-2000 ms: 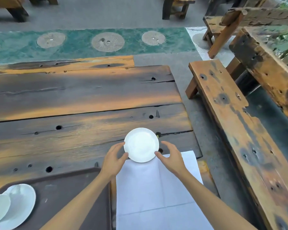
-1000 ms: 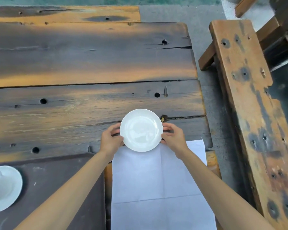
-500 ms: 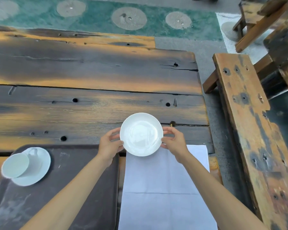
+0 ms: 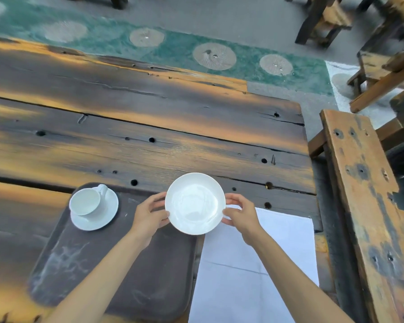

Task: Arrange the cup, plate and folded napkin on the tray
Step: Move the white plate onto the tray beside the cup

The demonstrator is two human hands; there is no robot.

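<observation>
A white plate [image 4: 194,203] was held by its rim between 2 hands, over the right edge of a dark tray [image 4: 117,271] and the top of a white napkin [image 4: 261,264]. The left hand [image 4: 149,215] gripped the left rim, the right hand [image 4: 239,214] the right rim. A white cup [image 4: 85,202] was seen on a saucer [image 4: 103,217] at the tray's far left corner, on a weathered wooden table [image 4: 138,127]

napkin [image 4: 254,276]: running off the bottom edge
tray [image 4: 117,276]: far right corner lying behind the plate [image 4: 194,203]
</observation>
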